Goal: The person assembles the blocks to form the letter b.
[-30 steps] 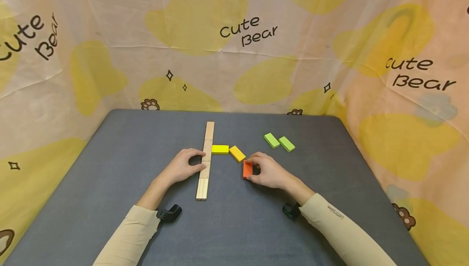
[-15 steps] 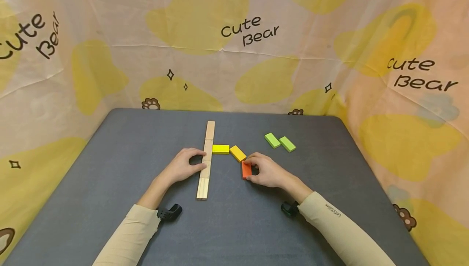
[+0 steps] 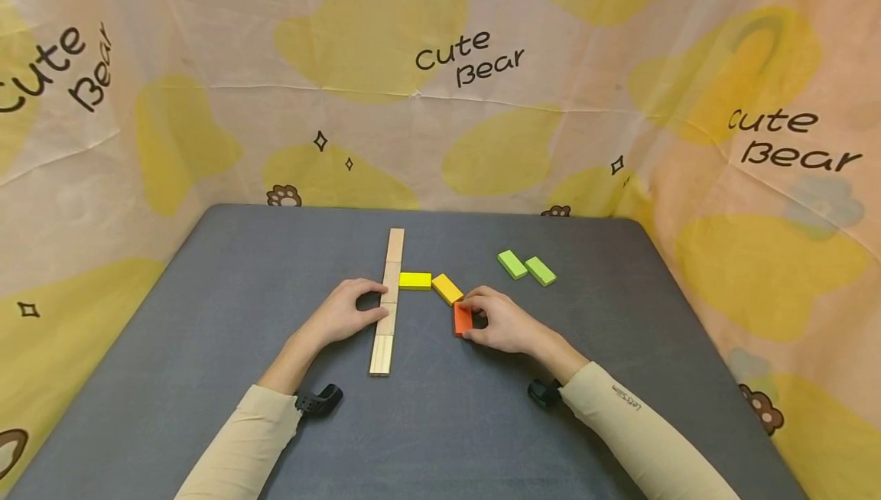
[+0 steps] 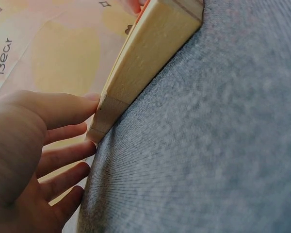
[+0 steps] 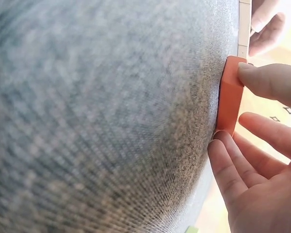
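Observation:
A straight row of plain wooden blocks (image 3: 384, 316) lies end to end on the dark table. Against its left side rest the thumb and fingertips of my left hand (image 3: 342, 310), loosely spread. In the left wrist view, the thumb (image 4: 72, 108) touches the row's top edge. My right hand (image 3: 508, 322) pinches an orange-red block (image 3: 462, 318) lengthwise, thumb at the near end and fingers at the far end. That block's upper end meets the lower corner of a slanted amber block (image 3: 447, 290). A yellow block (image 3: 415, 281) bridges between the row and the amber block.
Two light green blocks, one at the left (image 3: 512, 264) and one at the right (image 3: 540, 271), lie slanted beyond my right hand. Behind the table (image 3: 289, 240) hangs a printed fabric backdrop (image 3: 372, 34). Dark bands (image 3: 319, 400) are worn at both wrists.
My right hand has slid the orange-red block slightly left, up against the amber block's corner, then held it there. The left hand stays at the wooden row.

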### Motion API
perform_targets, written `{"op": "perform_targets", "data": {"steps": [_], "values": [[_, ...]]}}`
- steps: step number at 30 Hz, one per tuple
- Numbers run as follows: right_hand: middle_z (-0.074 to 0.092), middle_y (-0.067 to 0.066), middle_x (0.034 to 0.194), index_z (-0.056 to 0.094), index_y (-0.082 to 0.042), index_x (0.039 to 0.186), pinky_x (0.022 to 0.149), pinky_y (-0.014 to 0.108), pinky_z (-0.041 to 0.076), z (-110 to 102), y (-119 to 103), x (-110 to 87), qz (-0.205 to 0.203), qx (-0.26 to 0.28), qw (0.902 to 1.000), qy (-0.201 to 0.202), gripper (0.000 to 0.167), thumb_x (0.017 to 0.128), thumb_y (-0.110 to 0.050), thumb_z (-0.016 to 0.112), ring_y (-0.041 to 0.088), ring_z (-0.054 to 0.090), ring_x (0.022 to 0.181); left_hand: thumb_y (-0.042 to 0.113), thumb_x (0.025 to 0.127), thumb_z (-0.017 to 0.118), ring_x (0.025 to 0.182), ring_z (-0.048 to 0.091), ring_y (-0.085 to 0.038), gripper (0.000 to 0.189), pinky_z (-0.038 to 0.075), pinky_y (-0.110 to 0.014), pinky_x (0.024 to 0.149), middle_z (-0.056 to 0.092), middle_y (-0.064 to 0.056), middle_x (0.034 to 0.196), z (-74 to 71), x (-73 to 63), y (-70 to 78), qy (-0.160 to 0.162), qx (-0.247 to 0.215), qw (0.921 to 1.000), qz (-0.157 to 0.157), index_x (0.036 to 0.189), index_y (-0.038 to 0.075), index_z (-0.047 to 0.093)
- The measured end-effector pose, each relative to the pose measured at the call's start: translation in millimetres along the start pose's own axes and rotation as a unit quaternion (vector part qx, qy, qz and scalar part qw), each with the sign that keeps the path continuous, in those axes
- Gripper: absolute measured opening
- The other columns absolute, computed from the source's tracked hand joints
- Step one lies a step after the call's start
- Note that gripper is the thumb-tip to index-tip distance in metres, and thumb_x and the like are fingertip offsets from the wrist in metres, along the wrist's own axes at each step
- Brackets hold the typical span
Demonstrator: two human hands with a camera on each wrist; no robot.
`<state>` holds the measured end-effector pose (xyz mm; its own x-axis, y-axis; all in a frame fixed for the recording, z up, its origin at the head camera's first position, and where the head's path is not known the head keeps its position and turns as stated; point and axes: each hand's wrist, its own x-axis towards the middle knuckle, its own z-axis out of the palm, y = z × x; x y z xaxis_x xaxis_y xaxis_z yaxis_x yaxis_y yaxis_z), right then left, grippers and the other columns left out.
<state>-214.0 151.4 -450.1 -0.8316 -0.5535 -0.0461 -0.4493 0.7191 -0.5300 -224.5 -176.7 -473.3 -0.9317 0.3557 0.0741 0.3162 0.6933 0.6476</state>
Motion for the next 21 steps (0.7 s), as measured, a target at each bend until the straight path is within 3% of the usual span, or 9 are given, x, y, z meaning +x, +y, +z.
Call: {"op": "perform_targets", "data": {"steps": [21], "values": [[0.059, 0.005, 0.131, 0.066, -0.005, 0.134, 0.097, 0.037, 0.053, 1.1, 4.7, -0.8, 0.000, -0.003, 0.9999, 0.013, 0.052, 0.089, -0.025, 0.080, 0.020, 0.060, 0.112, 0.030, 0.094, 0.074, 0.134, 0.047, -0.037, 0.045, 0.036, -0.056, 0.112, 0.063, -0.012, 0.135, 0.6, 0.0, -1.2, 0.002, 0.000, 1.0000, -0.001, 0.132, 0.009, 0.067]]}}
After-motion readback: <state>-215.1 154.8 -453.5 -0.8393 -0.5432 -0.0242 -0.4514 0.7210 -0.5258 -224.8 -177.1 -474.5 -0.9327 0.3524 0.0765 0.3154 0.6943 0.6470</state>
